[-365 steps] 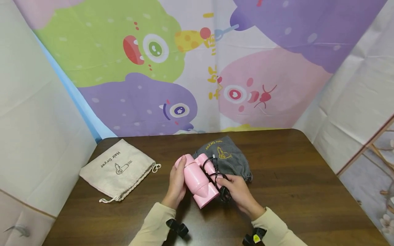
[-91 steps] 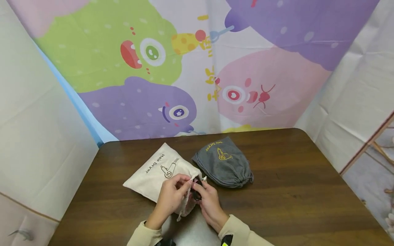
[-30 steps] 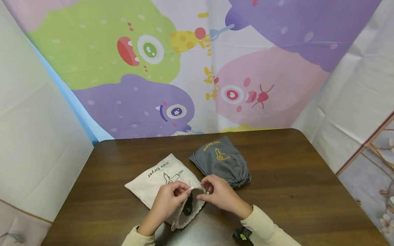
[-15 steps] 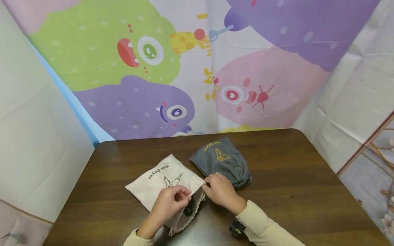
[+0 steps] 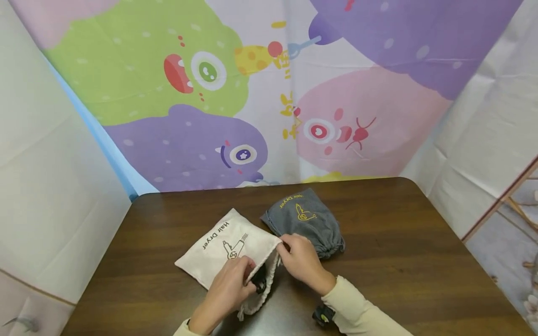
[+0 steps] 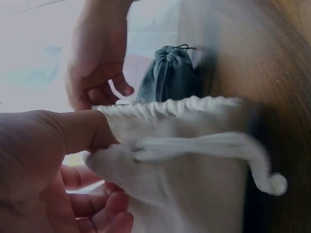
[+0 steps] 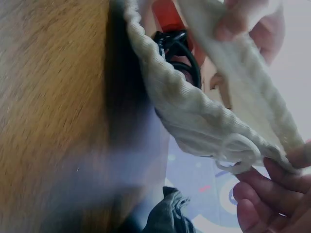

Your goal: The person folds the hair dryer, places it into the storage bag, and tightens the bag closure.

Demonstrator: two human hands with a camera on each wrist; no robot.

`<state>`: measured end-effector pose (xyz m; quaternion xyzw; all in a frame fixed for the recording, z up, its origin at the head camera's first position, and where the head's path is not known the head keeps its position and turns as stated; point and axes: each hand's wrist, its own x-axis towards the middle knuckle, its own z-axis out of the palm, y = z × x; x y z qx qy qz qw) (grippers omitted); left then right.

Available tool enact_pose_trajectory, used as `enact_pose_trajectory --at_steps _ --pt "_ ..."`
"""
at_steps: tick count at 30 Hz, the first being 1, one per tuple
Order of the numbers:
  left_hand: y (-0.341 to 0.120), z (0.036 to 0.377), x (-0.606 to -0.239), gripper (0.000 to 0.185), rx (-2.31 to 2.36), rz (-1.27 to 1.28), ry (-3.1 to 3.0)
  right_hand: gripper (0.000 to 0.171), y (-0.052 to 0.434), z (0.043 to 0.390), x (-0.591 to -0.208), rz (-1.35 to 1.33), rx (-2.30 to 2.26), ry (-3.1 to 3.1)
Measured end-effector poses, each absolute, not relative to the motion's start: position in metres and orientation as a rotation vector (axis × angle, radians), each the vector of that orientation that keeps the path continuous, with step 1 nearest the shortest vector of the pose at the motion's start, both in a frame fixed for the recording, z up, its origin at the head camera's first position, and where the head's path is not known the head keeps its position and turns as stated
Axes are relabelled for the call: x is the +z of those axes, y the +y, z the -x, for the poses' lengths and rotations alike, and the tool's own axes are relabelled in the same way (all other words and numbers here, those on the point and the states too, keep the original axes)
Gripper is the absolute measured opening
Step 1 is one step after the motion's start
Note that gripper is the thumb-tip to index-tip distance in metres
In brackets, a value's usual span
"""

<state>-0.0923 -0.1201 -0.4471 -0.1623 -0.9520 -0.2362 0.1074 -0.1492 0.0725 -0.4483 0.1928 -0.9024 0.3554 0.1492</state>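
A cream cloth drawstring bag printed "Hair Dryer" lies on the table with its mouth facing me. My left hand pinches the upper edge of the mouth between thumb and fingers. At the mouth's right corner, my right hand pinches the hem, close to a white drawstring loop. A bundled black cord shows inside the opening. In the right wrist view, part of the hair dryer, reddish there, appears beside the cord; the rest is hidden by the cloth.
A grey drawstring bag with a yellow hair dryer print lies just behind my right hand, gathered at its neck. The brown wooden table ends at a cartoon-printed backdrop, with pale panels on both sides.
The pink hair dryer, earlier in both hands, is now inside the cream bag, which has moved from the left to the middle. My right hand has gone from the cord to the mouth's corner.
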Motion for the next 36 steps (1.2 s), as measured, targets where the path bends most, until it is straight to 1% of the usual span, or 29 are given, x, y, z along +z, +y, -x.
enact_pose_trajectory --at_steps 4,9,13,19,25,32,36 --pt "-0.124 0.085 -0.444 0.031 -0.696 0.395 -2.844 0.019 0.074 0.15 -0.451 -0.522 1.097 -2.58" --pt "-0.128 0.08 -0.437 0.022 -0.66 0.287 -2.929 0.016 0.075 0.154 -0.455 -0.517 1.133 -2.596" --pt "-0.134 0.079 -0.432 0.019 -0.691 0.216 -3.004 0.016 0.075 0.154 -0.456 -0.508 1.214 -2.618" --pt "-0.142 0.081 -0.434 0.014 -1.054 0.223 -3.059 0.019 0.075 0.154 -0.457 -0.521 1.36 -2.642" --pt "-0.152 0.085 -0.436 0.007 -1.438 0.315 -2.978 0.019 0.075 0.155 -0.457 -0.509 1.478 -2.632" --pt "-0.152 0.086 -0.435 0.004 -1.495 0.194 -2.937 0.02 0.073 0.154 -0.458 -0.501 1.711 -2.645" --pt "-0.151 0.088 -0.435 0.002 -1.641 0.18 -2.911 0.02 0.071 0.155 -0.457 -0.474 1.789 -2.647"
